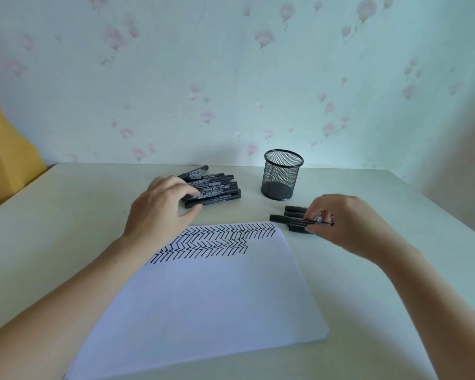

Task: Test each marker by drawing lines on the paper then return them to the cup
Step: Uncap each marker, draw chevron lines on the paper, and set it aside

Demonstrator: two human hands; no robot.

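Head view. We see a white sheet of paper (203, 292) lying flat on the pale counter (66, 215), its far part carrying rows of short black slanted strokes (220, 239). Beyond the paper's far left corner lies a pile of black markers (217, 187), capped and roughly parallel, lengthwise left to right. The left hand (159, 212) rests over the near left end of this pile; its grip is loose, the fingers bent only slightly and laid on the marker barrels, the thumb spread apart below them, and we see nothing enclosed. To the right of the pile stands a black mesh cup (281, 175), upright, with no markers visible inside. In front of the cup, just beyond the paper's far right corner, lies a smaller group of markers (295, 211). The right hand (340, 223) is over this group; its grip is narrow, the fingertips and thumb pinching one marker (288, 219) by its right portion, the barrel lying level and pointing left. We cannot tell whether this marker is lifted or touching those under it. Behind the counter is flowered wallpaper (258, 64).
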